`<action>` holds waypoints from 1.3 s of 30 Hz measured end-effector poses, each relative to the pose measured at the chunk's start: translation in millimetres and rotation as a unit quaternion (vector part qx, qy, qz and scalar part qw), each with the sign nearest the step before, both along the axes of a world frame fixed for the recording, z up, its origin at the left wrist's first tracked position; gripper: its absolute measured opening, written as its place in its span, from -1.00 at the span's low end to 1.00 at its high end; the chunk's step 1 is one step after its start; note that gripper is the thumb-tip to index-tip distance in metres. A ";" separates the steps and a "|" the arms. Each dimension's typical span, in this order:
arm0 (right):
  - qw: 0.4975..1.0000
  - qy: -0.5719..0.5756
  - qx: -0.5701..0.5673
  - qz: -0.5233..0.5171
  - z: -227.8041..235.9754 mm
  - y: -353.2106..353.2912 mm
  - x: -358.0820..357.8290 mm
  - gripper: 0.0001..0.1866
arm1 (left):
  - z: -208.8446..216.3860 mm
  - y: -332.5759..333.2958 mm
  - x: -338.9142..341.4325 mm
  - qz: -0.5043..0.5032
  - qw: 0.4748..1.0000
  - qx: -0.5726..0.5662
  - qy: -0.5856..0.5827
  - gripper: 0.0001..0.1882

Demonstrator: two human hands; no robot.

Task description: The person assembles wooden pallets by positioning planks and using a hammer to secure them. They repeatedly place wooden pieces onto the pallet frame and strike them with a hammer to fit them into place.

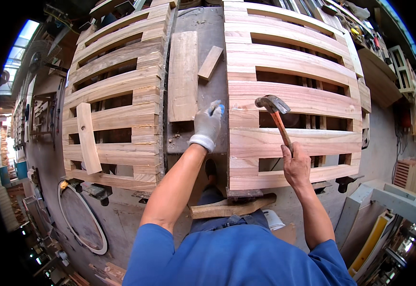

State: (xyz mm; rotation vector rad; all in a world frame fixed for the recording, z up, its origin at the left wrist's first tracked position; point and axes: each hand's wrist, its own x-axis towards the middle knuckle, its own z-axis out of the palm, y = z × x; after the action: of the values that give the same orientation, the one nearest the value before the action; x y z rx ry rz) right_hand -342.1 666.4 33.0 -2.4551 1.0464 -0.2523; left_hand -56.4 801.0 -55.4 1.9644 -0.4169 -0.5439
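My right hand (pixel 297 166), bare, grips the lower handle of a claw hammer (pixel 278 119) with a dark metal head and an orange-and-black handle. The hammer is raised over the right slatted wooden panel (pixel 293 138). My left hand (pixel 208 125) wears a pale grey work glove with a blue patch near the fingertips. It hovers by that panel's left edge, fingers drawn together; what they hold, if anything, is too small to make out. Just beyond it, a wide wooden board (pixel 183 76) and a short wood block (pixel 210 63) lie on the dark bench surface (pixel 212 28) between the panels.
A second slatted panel (pixel 117 114) stands on the left, with a loose wooden strip (pixel 88 138) across it. A curved wooden piece (pixel 231 208) lies at my waist. A large pale oval ring (pixel 81 219) is at lower left, a grey metal frame (pixel 389 200) at right.
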 end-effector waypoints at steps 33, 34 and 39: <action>0.996 0.075 0.027 0.029 -1.4 4.1 9.4 -0.65 | 30.3 6.3 -26.8 -0.221 0.874 0.147 -0.408 -0.57; 0.995 0.083 0.038 0.024 -0.4 3.6 8.8 -0.66 | 28.9 4.9 -24.1 -0.222 0.881 0.145 -0.392 -0.56; 0.987 0.036 0.155 0.034 -1.0 -4.1 -11.3 -0.63 | 32.7 -41.0 20.5 -0.192 0.898 0.104 -0.382 -0.50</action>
State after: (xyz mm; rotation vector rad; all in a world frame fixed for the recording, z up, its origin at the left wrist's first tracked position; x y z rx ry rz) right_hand -353.4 662.3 31.9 -2.2261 0.9488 0.0207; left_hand -35.9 760.0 -22.7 2.2665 -1.3032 -0.0172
